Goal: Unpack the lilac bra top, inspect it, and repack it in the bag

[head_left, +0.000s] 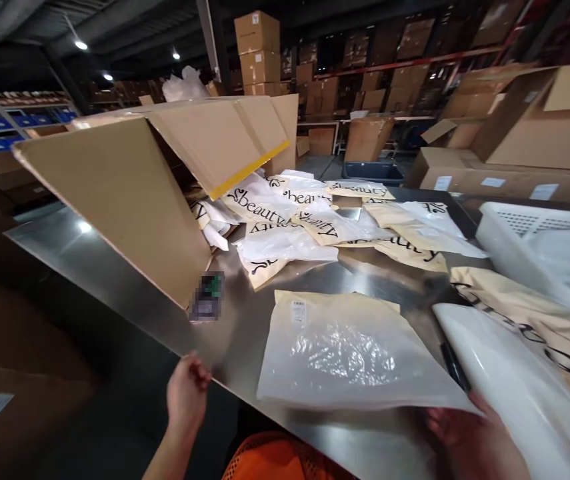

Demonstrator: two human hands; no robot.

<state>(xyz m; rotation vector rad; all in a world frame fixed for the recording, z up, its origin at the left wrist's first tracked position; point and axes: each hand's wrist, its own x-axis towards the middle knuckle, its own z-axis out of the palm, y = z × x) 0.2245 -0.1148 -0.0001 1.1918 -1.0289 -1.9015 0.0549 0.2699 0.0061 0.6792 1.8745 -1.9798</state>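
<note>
In front of me a white plastic mailer bag [335,353] with a clear glossy middle and a small barcode label lies over the metal table. My right hand [475,427], blurred, is closed on its near right corner. A black slim object [455,367] shows just above that hand; whether the hand touches it, I cannot tell. My left hand [188,390] is held at the table's near edge, apart from the bag, its fingers curled in with nothing visible in them. Beyond it a small pixelated item [207,297] lies beside the open carton.
A large open cardboard box [129,193] lies on its side at the left, with printed mailers [315,220] spread from its mouth. At right are a white parcel [499,353], a cream printed mailer [529,320] and a white plastic basket [509,233]. Cartons [515,167] stand behind.
</note>
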